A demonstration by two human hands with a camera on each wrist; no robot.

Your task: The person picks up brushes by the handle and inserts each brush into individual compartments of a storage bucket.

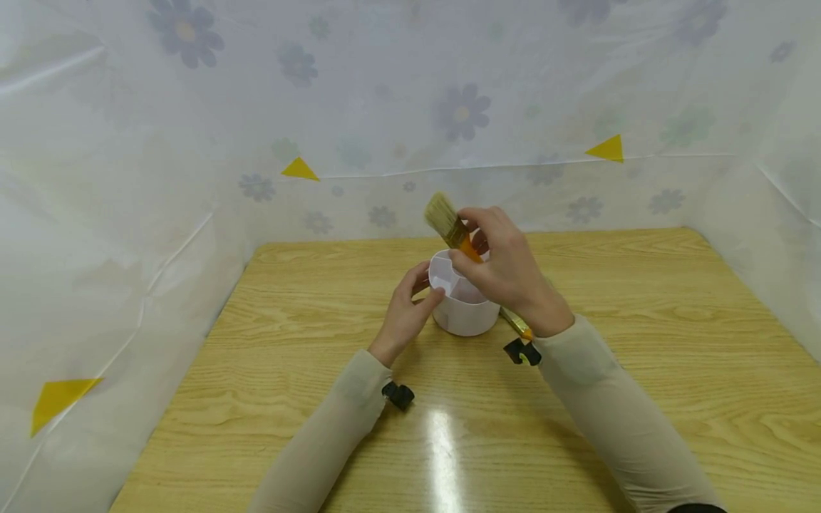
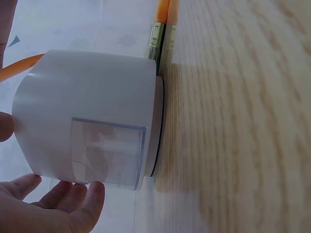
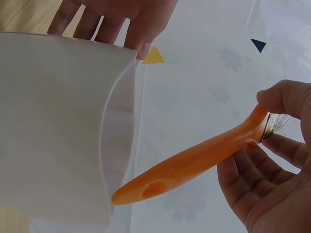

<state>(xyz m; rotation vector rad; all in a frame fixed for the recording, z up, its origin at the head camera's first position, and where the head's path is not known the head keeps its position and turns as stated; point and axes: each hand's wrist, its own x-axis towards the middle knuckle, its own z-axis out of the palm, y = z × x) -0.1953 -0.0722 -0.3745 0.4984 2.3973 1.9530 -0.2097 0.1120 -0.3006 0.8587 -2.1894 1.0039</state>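
A white round organizer cup with inner dividers [image 1: 466, 319] stands on the table. My left hand [image 1: 405, 308] holds it at its left side, thumb at the rim and fingers along the wall. A clear window panel [image 2: 109, 153] shows on its side in the left wrist view. Above the cup, my right hand [image 1: 512, 265] pinches a paintbrush [image 1: 442, 212] near its metal band. The brush's pale bristles point up and to the left. Its orange handle [image 3: 187, 160] slants down, the rounded end right at the cup's rim in the right wrist view.
A second paintbrush [image 1: 517, 323] with an orange handle lies on the wooden table [image 1: 308, 342] beside the cup, partly hidden under the right wrist. Pale flower-patterned sheeting [image 1: 385, 92] with yellow triangles walls the table at the back and sides.
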